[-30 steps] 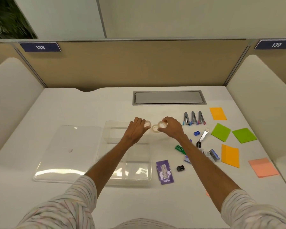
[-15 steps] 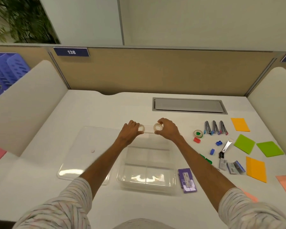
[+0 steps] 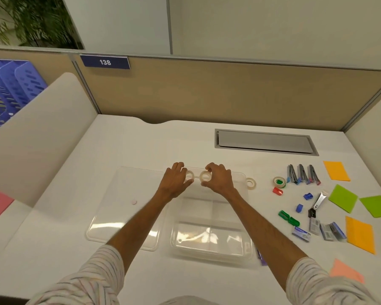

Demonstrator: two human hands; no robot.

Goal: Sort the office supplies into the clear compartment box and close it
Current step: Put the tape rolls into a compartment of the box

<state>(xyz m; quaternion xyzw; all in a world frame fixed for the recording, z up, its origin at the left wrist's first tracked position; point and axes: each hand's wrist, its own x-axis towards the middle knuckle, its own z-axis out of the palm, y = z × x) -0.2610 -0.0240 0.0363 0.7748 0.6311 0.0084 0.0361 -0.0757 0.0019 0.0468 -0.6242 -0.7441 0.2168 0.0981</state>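
Note:
The clear compartment box [image 3: 209,249] stands open on the white desk, its clear lid [image 3: 110,225] lying flat to its left. My left hand [image 3: 174,183] pinches a small clear tape roll [image 3: 189,175] over the box's far end. My right hand [image 3: 219,180] pinches a second tape roll [image 3: 205,176] beside it. A third tape roll [image 3: 250,183] lies on the desk just right of the box. Another tape roll with a green core [image 3: 279,182] sits further right.
Right of the box lie three staplers [image 3: 302,174], small red, blue and green clips, a staple remover [image 3: 319,201], staple packs [image 3: 327,230], and orange, green and pink sticky notes. A grey cable hatch [image 3: 264,143] sits at the back. Partitions wall the desk.
The view shifted left and nearer. Both hands carried the two tape rolls from right of the box to over its far end. A third roll stayed on the desk.

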